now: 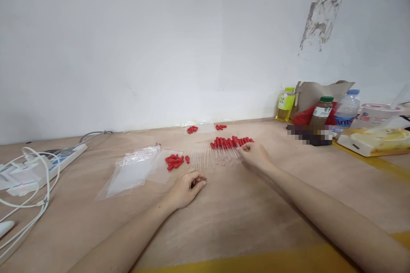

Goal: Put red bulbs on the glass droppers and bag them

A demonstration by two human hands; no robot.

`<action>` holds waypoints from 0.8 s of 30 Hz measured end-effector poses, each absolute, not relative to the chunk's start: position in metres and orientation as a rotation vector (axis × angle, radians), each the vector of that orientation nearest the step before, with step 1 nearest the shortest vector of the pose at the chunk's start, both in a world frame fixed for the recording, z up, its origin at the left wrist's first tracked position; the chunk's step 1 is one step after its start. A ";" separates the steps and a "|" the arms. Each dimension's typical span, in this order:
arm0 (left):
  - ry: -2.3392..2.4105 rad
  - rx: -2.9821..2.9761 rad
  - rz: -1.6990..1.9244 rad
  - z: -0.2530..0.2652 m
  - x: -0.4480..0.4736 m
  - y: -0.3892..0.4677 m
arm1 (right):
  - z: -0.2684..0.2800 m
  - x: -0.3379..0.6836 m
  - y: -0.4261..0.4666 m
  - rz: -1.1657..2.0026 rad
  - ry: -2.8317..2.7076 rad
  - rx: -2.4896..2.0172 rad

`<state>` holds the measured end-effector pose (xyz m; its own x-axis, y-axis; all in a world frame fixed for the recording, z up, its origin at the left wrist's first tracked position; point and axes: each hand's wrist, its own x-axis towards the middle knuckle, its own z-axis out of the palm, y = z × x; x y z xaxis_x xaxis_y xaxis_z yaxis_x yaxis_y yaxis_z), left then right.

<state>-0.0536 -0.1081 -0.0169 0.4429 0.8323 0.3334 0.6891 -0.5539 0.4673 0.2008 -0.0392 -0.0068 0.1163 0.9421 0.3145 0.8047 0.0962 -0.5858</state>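
My right hand [254, 154] is at the right part of a row of glass droppers with red rubber bulbs [224, 144]. Its thumb and fingers are pinched on a dropper just below the bulb. My left hand [187, 187] rests on the table, fingers loosely curled toward the thumb, with nothing visible in it. Beyond it lie bare clear glass tubes [198, 158], side by side. A small pile of loose red bulbs [174, 161] is left of the tubes, with a single red bulb [187, 159] beside it.
Clear plastic bags [131, 172] lie to the left. Farther left are a power strip [68, 158] and white cables [48, 179]. Two small red groups [192, 129] lie near the wall on clear plastic. Bottles [322, 113] and a tissue pack [374, 141] stand at right.
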 end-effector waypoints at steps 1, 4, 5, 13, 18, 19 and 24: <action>1.311 2.443 0.784 -0.016 -0.053 -0.109 | -0.005 0.202 -0.033 0.237 -1.677 -1.765; 1.307 2.457 0.778 -0.014 -0.053 -0.111 | -0.005 0.200 -0.019 0.162 -1.667 -1.820; 1.306 2.459 0.777 -0.014 -0.053 -0.111 | -0.005 0.198 -0.016 0.140 -1.675 -1.832; 1.268 2.446 0.804 -0.015 -0.054 -0.111 | -0.017 0.191 -0.005 0.032 -1.655 -1.927; 1.256 2.443 0.812 -0.016 -0.054 -0.110 | -0.018 0.189 -0.011 -0.052 -1.682 -1.897; 1.257 2.446 0.810 -0.016 -0.054 -0.110 | -0.017 0.186 -0.015 -0.070 -1.692 -1.878; 1.277 2.470 0.788 -0.014 -0.053 -0.111 | -0.008 0.159 -0.035 -0.102 -1.901 -1.648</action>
<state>-0.0531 -0.1108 -0.0145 0.4691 0.8113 0.3489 0.6754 -0.5841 0.4502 0.1590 -0.0350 -0.0081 -0.0357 0.8715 0.4890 0.9188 0.2212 -0.3270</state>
